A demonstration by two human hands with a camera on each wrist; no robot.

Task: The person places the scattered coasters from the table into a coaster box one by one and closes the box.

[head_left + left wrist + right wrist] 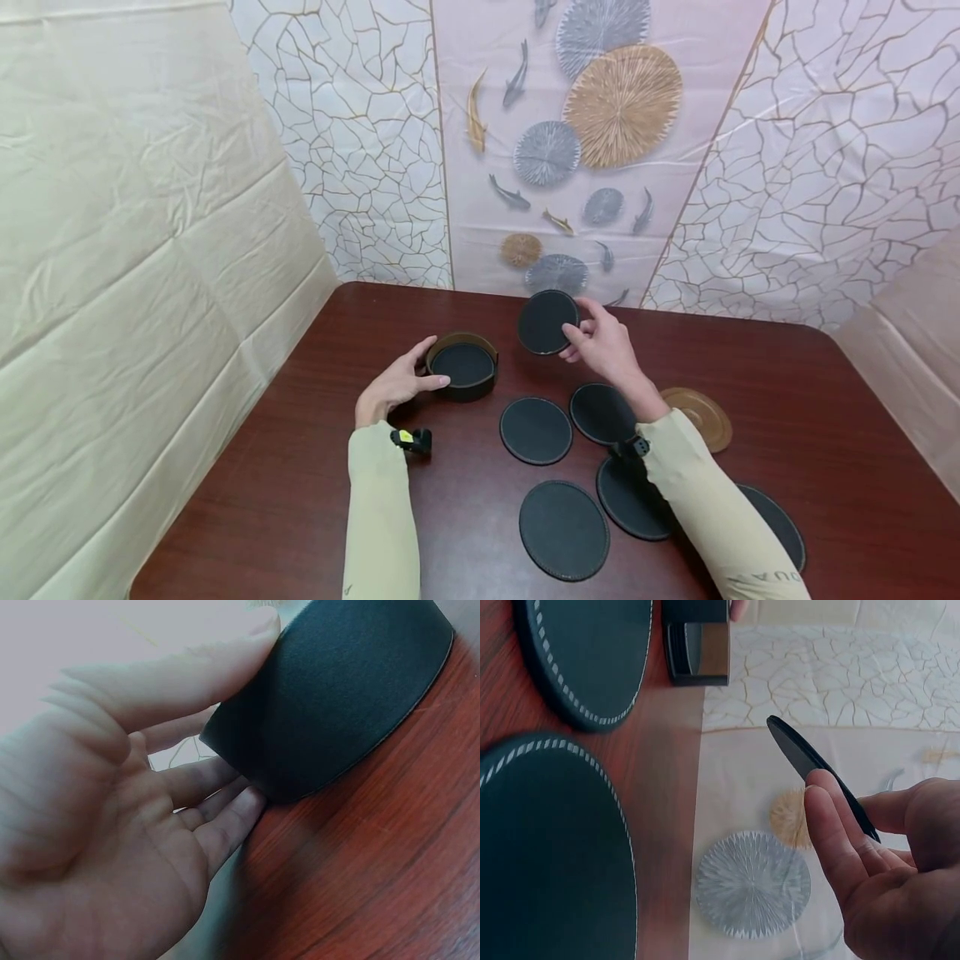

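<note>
My right hand pinches a round black coaster by its right edge, thumb on one face and fingers behind. The right wrist view shows that coaster nearly edge-on, above the table. Further left, my left hand grips the side of a round black coaster holder with a brown inner wall. A black coaster lies inside it. In the left wrist view the thumb reaches the top rim of the holder while the other fingers go round its lower side. The holder stands on the table.
Several black stitched coasters lie flat on the dark red wooden table, including one front coaster and one middle coaster. A brown round disc lies beside the right forearm. Patterned cloth hangs behind the table.
</note>
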